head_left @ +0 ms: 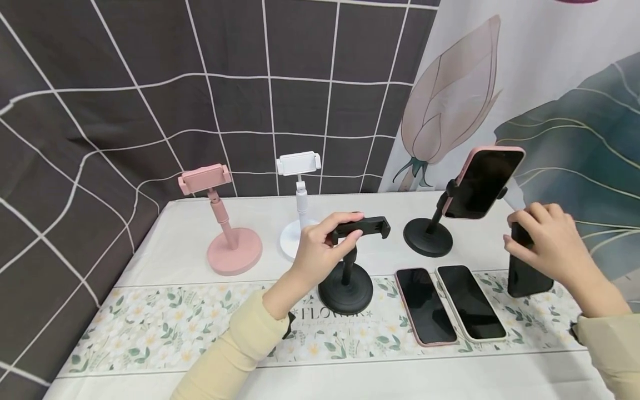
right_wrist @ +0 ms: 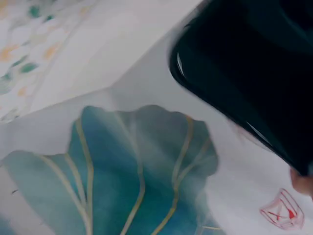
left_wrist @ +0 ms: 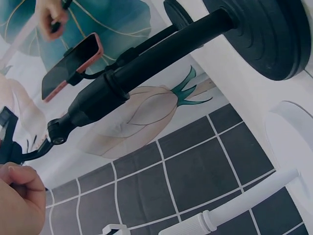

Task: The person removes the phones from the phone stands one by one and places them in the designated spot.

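Note:
My left hand (head_left: 320, 250) pinches one end of the clamp (head_left: 372, 226) on top of a black phone stand (head_left: 346, 291), whose round base rests on the table. Seen from the left wrist, the stand's black pole (left_wrist: 100, 95) rises from its base to the left fingers (left_wrist: 29, 183). Nothing sits in that clamp. My right hand (head_left: 552, 241) grips a black phone (head_left: 527, 276) at the table's right side, fingers over its upper part. That phone (right_wrist: 249, 73) looms large and dark in the right wrist view, with a fingertip at its edge.
Behind the right phones, another black stand (head_left: 428, 238) holds a pink-edged phone (head_left: 482, 183). A pink-edged phone (head_left: 426, 306) and a cream-edged phone (head_left: 472, 304) lie side by side on the table. Pink (head_left: 235, 253) and white (head_left: 298, 165) stands are toward the back left.

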`<state>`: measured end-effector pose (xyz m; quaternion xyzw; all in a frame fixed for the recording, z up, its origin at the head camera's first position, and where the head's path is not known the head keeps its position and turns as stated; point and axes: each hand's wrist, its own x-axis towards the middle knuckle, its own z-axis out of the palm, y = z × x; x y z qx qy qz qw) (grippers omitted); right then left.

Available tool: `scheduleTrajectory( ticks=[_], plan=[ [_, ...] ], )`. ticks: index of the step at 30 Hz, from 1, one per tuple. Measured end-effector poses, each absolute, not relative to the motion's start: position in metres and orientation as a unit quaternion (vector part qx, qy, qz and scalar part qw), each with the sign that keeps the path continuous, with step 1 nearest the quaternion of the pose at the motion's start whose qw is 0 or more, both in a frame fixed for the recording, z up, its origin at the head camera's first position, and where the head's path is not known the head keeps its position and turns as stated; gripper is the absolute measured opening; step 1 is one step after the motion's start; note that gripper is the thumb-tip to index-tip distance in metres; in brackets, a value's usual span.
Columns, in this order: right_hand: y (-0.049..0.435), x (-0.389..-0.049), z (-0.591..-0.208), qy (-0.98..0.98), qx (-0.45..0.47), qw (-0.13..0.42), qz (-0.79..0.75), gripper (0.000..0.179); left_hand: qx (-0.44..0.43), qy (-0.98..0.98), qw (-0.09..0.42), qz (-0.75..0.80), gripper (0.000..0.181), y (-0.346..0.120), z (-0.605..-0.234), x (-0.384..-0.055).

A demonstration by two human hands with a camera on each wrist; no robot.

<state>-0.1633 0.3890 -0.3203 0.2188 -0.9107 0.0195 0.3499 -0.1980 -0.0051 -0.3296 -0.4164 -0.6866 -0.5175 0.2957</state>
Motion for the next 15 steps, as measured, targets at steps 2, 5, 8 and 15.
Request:
scheduleTrajectory(
  ticks=[2, 5, 8, 15],
  plan=[
    [0.401, -0.163, -0.327, -0.935, 0.217, 0.281, 0.005, 0.04, -0.418, -0.689, 0.291, -0.516, 0.024, -0.005, -0.329, -0.198],
    [0.415, -0.165, -0.341, -0.951, 0.225, 0.211, -0.01, 0.023, -0.419, -0.69, 0.284, -0.517, 0.024, -0.005, -0.328, -0.198],
    [0.421, -0.165, -0.356, -0.958, 0.228, 0.172, -0.015, 0.028, -0.418, -0.691, 0.281, -0.518, 0.024, -0.005, -0.328, -0.197],
    [0.418, -0.166, -0.378, -0.971, 0.208, 0.115, -0.005, 0.033, -0.415, -0.689, 0.275, -0.527, 0.023, -0.004, -0.328, -0.195]
  ],
)
